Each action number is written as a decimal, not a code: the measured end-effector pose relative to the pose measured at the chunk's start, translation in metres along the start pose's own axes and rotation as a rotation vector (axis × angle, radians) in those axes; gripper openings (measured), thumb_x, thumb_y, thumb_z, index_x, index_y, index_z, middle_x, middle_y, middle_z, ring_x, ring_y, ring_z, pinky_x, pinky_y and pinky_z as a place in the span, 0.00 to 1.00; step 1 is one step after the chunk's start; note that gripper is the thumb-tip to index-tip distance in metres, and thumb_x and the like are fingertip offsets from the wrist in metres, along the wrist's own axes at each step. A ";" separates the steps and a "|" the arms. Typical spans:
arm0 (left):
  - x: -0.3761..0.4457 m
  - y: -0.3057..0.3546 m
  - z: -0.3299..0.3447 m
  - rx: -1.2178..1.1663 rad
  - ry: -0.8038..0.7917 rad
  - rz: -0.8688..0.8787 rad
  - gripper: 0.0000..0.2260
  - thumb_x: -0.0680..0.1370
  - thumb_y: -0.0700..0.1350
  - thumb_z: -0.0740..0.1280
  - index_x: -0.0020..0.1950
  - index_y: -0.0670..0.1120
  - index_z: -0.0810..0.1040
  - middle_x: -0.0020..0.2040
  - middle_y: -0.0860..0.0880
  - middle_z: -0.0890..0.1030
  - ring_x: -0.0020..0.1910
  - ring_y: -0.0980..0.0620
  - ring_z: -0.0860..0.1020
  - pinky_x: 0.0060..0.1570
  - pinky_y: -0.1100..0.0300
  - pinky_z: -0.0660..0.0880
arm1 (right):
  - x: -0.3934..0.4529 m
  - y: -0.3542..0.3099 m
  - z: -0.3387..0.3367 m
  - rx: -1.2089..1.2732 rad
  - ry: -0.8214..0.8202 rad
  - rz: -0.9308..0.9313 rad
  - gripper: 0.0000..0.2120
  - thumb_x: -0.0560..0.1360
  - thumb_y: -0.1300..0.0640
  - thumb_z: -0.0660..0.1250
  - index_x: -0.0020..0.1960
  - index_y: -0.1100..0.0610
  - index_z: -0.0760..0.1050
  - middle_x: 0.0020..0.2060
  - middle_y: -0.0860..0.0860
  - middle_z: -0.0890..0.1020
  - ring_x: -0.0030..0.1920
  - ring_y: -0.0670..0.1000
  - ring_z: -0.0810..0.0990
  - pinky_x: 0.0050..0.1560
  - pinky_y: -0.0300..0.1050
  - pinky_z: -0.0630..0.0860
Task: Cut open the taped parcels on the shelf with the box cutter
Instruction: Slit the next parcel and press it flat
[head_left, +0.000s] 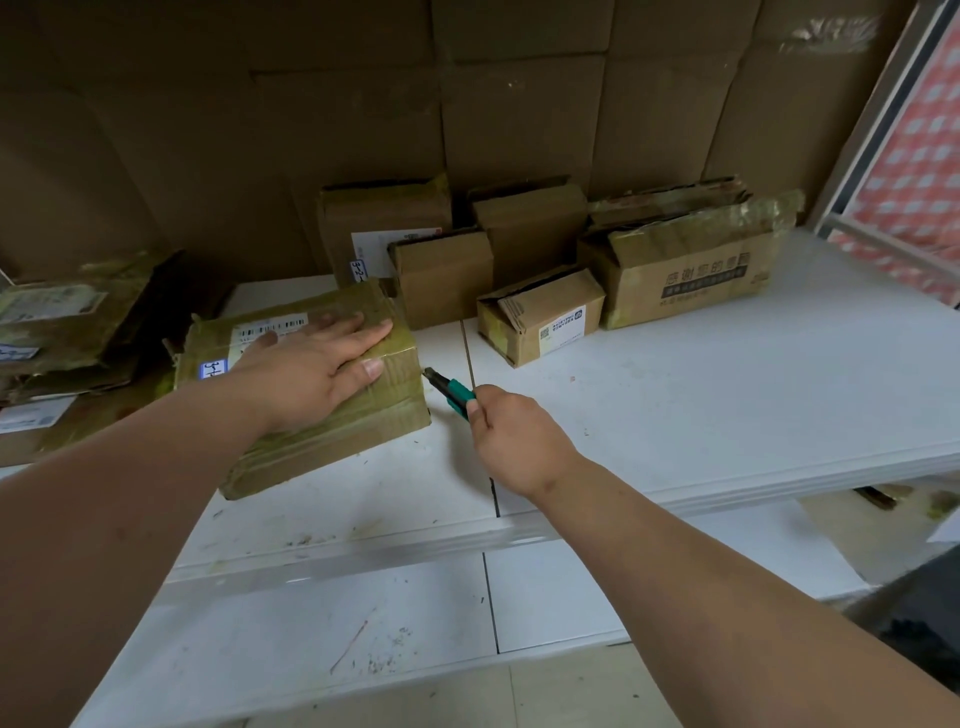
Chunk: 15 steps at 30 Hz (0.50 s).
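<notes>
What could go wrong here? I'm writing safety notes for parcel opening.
1. The left hand lies flat on the tape-wrapped brown cardboard parcel, its thumb near the corner that the green-handled box cutter points at; a slip could cut it.
2. The right hand grips the cutter far back, so control may be weak.
3. A deep cut may damage the contents.

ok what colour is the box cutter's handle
Teal green with black, on the box cutter gripped by the right hand; head view.
</notes>
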<state>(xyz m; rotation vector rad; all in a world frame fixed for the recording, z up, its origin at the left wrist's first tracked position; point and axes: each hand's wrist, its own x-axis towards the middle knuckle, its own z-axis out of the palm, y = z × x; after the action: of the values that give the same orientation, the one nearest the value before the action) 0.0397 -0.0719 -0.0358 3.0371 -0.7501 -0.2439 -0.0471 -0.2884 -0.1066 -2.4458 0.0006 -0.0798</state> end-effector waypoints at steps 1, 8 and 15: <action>0.000 0.000 0.000 0.001 0.001 0.001 0.31 0.73 0.68 0.41 0.77 0.67 0.44 0.80 0.58 0.46 0.79 0.53 0.44 0.75 0.40 0.47 | 0.000 0.000 0.000 -0.010 -0.007 0.007 0.09 0.84 0.51 0.52 0.49 0.52 0.67 0.36 0.47 0.72 0.36 0.49 0.73 0.34 0.45 0.67; 0.003 -0.001 0.002 0.013 0.005 0.005 0.29 0.75 0.67 0.41 0.77 0.68 0.43 0.80 0.58 0.45 0.79 0.53 0.45 0.75 0.40 0.48 | 0.000 -0.003 0.000 -0.042 -0.042 0.046 0.09 0.83 0.53 0.52 0.48 0.53 0.67 0.36 0.48 0.73 0.37 0.51 0.74 0.36 0.46 0.68; 0.003 -0.003 0.001 0.008 0.010 0.000 0.30 0.73 0.68 0.40 0.76 0.68 0.43 0.80 0.58 0.45 0.79 0.52 0.45 0.74 0.39 0.48 | 0.001 -0.004 0.000 -0.172 -0.134 0.100 0.05 0.80 0.56 0.54 0.47 0.53 0.68 0.36 0.48 0.72 0.36 0.48 0.71 0.31 0.43 0.63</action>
<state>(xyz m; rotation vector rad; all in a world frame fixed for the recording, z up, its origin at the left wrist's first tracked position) 0.0435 -0.0707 -0.0375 3.0433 -0.7514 -0.2266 -0.0462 -0.2855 -0.1036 -2.6135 0.0731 0.1343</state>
